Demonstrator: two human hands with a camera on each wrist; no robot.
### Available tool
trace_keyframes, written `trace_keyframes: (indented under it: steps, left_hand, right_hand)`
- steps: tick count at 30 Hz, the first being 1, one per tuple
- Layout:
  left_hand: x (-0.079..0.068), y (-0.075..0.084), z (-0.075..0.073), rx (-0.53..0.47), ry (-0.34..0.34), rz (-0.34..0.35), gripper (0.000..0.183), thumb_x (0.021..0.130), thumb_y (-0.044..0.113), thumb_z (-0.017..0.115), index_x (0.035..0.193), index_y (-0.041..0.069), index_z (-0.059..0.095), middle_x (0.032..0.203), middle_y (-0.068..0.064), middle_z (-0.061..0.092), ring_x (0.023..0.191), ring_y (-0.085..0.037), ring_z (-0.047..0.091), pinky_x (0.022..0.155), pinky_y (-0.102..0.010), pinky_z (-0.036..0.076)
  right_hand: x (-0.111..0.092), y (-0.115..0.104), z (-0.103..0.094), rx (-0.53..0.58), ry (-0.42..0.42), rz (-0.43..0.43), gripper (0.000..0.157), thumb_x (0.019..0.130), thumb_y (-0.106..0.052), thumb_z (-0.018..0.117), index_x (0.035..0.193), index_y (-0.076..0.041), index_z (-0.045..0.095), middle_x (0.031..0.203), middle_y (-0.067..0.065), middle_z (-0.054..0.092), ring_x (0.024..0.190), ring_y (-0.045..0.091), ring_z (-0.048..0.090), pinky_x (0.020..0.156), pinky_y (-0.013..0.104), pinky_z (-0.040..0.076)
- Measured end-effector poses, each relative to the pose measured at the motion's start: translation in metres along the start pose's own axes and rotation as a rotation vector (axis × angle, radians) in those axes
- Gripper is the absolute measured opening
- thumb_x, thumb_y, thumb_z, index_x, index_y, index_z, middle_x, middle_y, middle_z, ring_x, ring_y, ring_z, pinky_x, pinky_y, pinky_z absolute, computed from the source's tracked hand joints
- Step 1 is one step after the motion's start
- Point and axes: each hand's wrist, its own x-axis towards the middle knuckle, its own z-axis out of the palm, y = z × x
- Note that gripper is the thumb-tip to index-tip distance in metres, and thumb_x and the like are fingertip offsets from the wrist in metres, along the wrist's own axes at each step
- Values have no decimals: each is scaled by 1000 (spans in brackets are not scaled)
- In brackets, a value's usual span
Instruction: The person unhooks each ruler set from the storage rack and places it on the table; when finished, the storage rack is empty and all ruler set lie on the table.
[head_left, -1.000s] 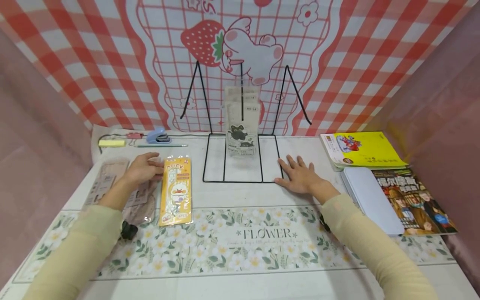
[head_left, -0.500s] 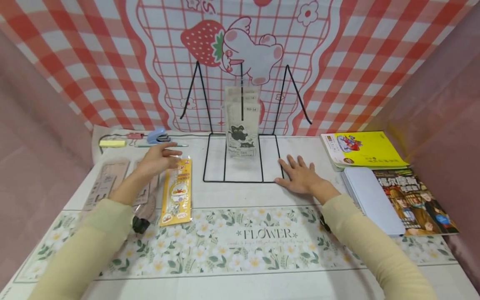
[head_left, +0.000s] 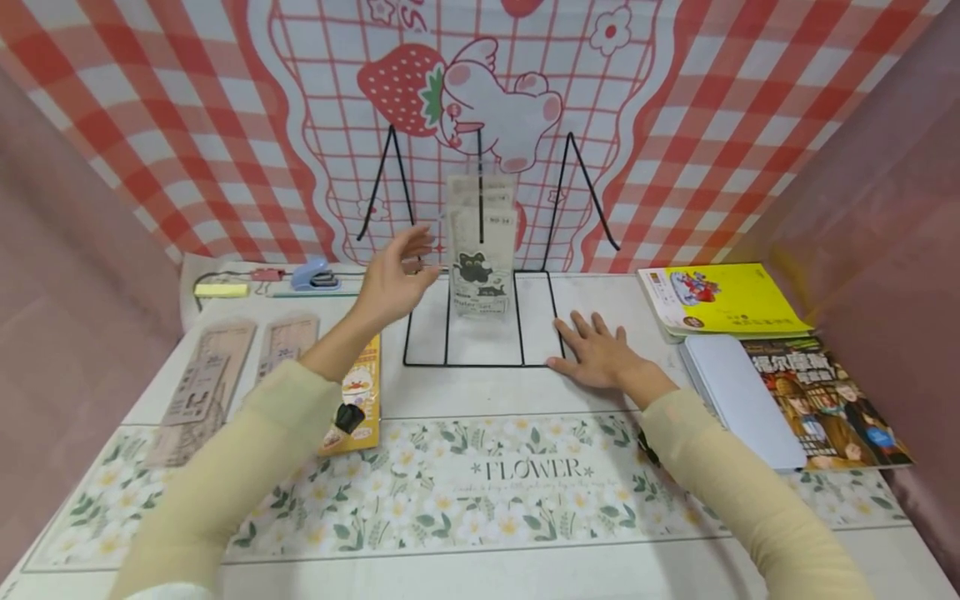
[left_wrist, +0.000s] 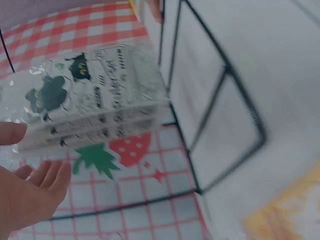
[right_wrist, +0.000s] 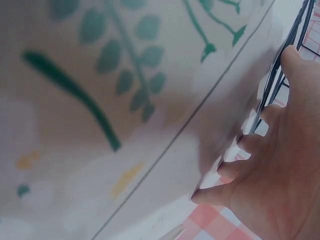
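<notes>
A black wire rack [head_left: 465, 365] stands at the back middle. From its central hook hang several clear packs of ruler sets [head_left: 483, 271] with black cat prints. My left hand [head_left: 393, 279] is raised just left of these packs, thumb apart from the fingers and nothing held. In the left wrist view, its fingers are beside the lower part of the hanging ruler sets [left_wrist: 90, 92]. My right hand [head_left: 600, 354] lies palm down with spread fingers on the table, fingertips at the right side of the rack's base. The right wrist view shows that hand [right_wrist: 270, 165] against the tabletop.
Two pinkish ruler packs [head_left: 201, 392] and an orange duck pack [head_left: 370, 371] lie at left, partly under my left arm. Behind them are a blue hole punch [head_left: 311, 273] and a yellow stick [head_left: 221, 290]. At right are a yellow book [head_left: 742, 296], a pale case [head_left: 742, 400] and a magazine [head_left: 840, 408].
My left hand has moved from beside the duck pack, up and to the right, to the hanging ruler sets. My right hand has stayed in place.
</notes>
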Motion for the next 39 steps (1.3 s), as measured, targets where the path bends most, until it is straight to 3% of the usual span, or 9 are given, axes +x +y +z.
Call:
trace_keyframes:
  steps: [4,8,18,22,29,34,39]
  left_hand:
    - [12,19,11,-81,89,80,55,89,6,64,140,8,43,133,-13,55,121,-25,57,104,-34,52]
    - [16,29,21,-132,112,100,53,89,4,65,137,7,43,125,-14,57,111,-24,58,98,-31,54]
    - [17,32,26,-140,262,148,30,92,4,60,121,4,52,109,-15,60,98,-22,60,85,-29,56]
    - [16,33,24,-144,288,166,23,91,3,61,114,3,55,103,-13,59,93,-20,58,79,-24,53]
    - [15,35,22,-185,261,195,20,89,0,62,109,-1,56,94,-8,58,85,-10,55,73,-19,52]
    - [14,34,19,-212,192,216,21,89,-3,61,109,-3,53,97,-13,58,83,-8,54,68,-17,50]
    - [9,34,13,-245,104,212,22,90,-5,59,110,-3,50,92,-9,55,81,-7,53,65,-17,49]
  right_hand:
    - [0,-1,0,5,-4,2,83,93,-70,36,156,-25,8,165,15,3,149,48,1,113,77,7]
    - [1,-1,1,7,-5,-4,83,93,-70,36,156,-25,8,165,15,3,149,48,2,113,77,8]
    - [0,-1,-1,-4,3,-10,83,92,-71,35,156,-24,9,165,14,4,149,48,3,112,78,9]
    - [0,-1,-1,-5,5,-15,83,92,-70,35,156,-24,9,165,15,4,149,48,3,112,78,9]
    - [-1,-2,-2,-5,-2,-15,83,93,-70,34,157,-24,8,165,15,3,149,48,2,112,78,9]
    - [-1,-1,-3,-5,-3,-13,83,93,-69,35,157,-24,8,165,15,3,149,48,2,112,78,9]
    - [-1,0,-2,-5,-1,-19,83,93,-69,35,156,-23,9,164,16,4,149,49,3,111,79,9]
